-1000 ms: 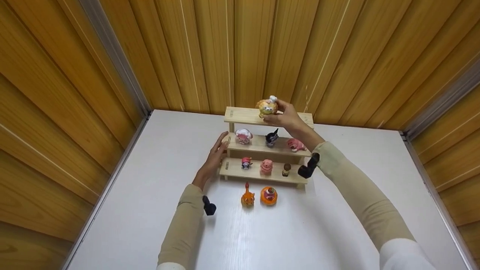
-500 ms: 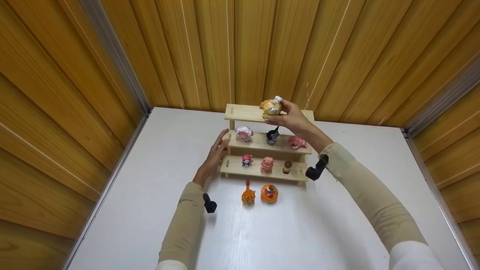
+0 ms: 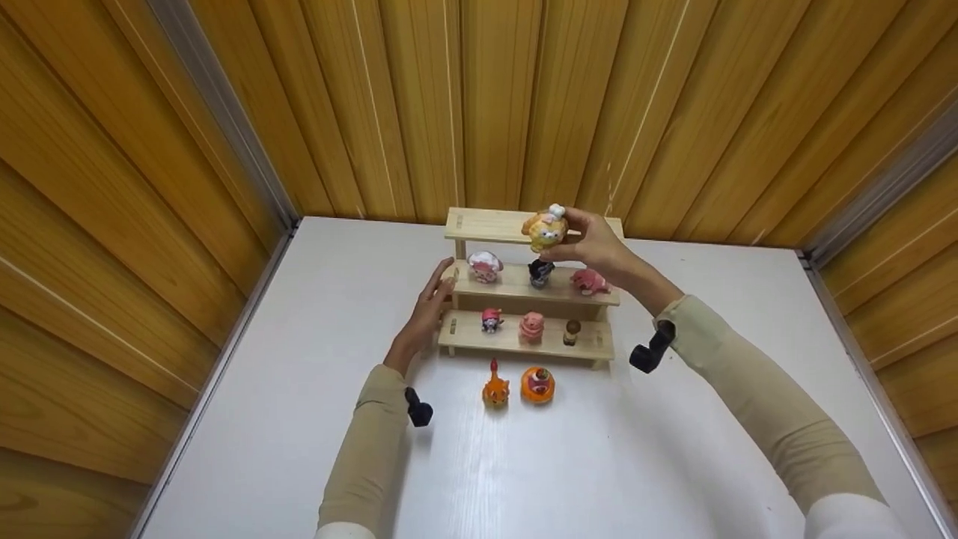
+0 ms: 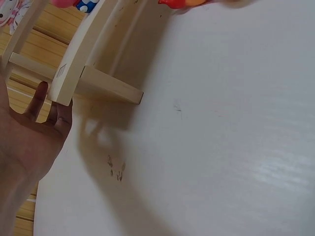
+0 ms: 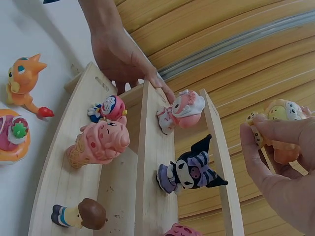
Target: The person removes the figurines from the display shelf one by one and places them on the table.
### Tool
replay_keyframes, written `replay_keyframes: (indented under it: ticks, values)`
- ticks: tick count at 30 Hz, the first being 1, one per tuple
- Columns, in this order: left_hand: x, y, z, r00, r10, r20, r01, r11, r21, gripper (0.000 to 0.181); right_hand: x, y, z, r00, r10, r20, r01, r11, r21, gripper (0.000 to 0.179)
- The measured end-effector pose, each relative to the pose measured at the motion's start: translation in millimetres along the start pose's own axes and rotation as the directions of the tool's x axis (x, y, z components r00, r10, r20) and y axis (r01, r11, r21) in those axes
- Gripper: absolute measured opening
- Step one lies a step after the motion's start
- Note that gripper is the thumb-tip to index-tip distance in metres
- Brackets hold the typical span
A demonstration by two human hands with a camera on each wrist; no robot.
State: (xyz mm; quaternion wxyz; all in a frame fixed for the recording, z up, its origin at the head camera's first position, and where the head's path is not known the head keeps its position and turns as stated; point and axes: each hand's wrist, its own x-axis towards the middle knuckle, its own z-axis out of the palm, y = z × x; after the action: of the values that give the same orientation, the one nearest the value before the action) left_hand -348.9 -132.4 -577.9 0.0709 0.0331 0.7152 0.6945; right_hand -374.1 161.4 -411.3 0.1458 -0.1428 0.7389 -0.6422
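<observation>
In the head view my right hand (image 3: 599, 243) pinches a yellow-orange figurine (image 3: 545, 229) with a white chef's hat, held in front of the top board. The right wrist view shows the same figurine (image 5: 283, 118) between thumb and fingers. My left hand (image 3: 425, 314) rests against the left end of the three-tier wooden display shelf (image 3: 486, 224), its fingers touching the board ends. On the middle tier sit a pink figurine with a white hood (image 3: 485, 267), a black-hooded figurine (image 5: 189, 169) and a pink figurine (image 3: 590, 281), partly hidden in the right wrist view.
The lowest tier bears a red-capped figurine (image 3: 491, 320), a pink pig figurine (image 5: 101, 141) and a brown-haired figurine (image 3: 572, 332). In front, on the white table (image 3: 539, 471), stand an orange fox-like figurine (image 3: 495, 391) and a round orange figurine (image 3: 537, 385). Wood-panelled walls rise behind.
My right hand has drawn the chef-hatted figurine a little right and down, from over the top board to in front of it. The left hand stays at the shelf's end.
</observation>
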Motion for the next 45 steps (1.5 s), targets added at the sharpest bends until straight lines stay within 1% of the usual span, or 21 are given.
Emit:
replay_keyframes:
  ticks: [4, 9, 11, 15, 22, 30, 33, 37, 42, 45]
  values:
    - [-1.9, -3.5, 3.3, 1.000, -0.018, 0.022, 0.019, 1.000, -0.016, 0.054, -13.6, 8, -4, 1.000, 0.008, -0.009, -0.008, 1.000, -0.017, 0.066]
    - [-1.3, -5.4, 3.6, 0.999, 0.015, 0.034, -0.014, 0.999, -0.034, 0.054, -26.2, 19, -6, 1.000, 0.020, -0.011, -0.021, 0.999, -0.048, 0.067]
    - [-0.9, -5.1, 3.2, 0.999, 0.017, 0.030, -0.016, 0.999, -0.031, 0.054, -29.8, 21, -7, 1.000, 0.024, -0.017, -0.025, 0.998, -0.060, 0.067]
    - [-1.4, -2.6, 2.7, 1.000, -0.006, 0.015, 0.006, 1.000, -0.019, 0.053, -36.4, 23, -9, 0.999, 0.029, -0.028, -0.031, 0.998, -0.061, 0.068]
    - [-2.0, 0.6, 1.0, 1.000, -0.008, 0.017, 0.008, 1.000, -0.013, 0.055, -48.8, 24, -11, 0.999, 0.037, -0.035, -0.039, 0.996, -0.081, 0.070]
    - [-8.1, 4.5, -5.2, 1.000, -0.018, -0.006, 0.018, 1.000, -0.016, 0.053, -56.5, 33, -4, 1.000, 0.012, -0.013, -0.012, 0.999, -0.051, 0.071]
    - [-9.5, 5.9, -5.0, 1.000, -0.015, 0.000, 0.015, 1.000, -0.017, 0.053, -62.9, 34, -4, 1.000, 0.002, -0.022, -0.004, 0.997, -0.081, 0.070]
    - [-9.7, 6.0, -2.4, 1.000, 0.002, 0.007, -0.002, 1.000, -0.011, 0.053, -74.3, 35, -8, 0.999, 0.008, -0.033, -0.012, 0.991, -0.133, 0.068]
    - [-8.6, 4.3, 0.9, 1.000, -0.010, 0.012, 0.011, 1.000, -0.025, 0.053, -88.2, 38, -12, 0.999, 0.027, -0.035, -0.032, 0.989, -0.141, 0.069]
    - [-9.4, 3.3, 1.7, 1.000, -0.024, 0.004, 0.024, 0.999, -0.025, 0.052, -96.8, 40, -14, 0.999, 0.028, -0.033, -0.033, 0.985, -0.167, 0.071]
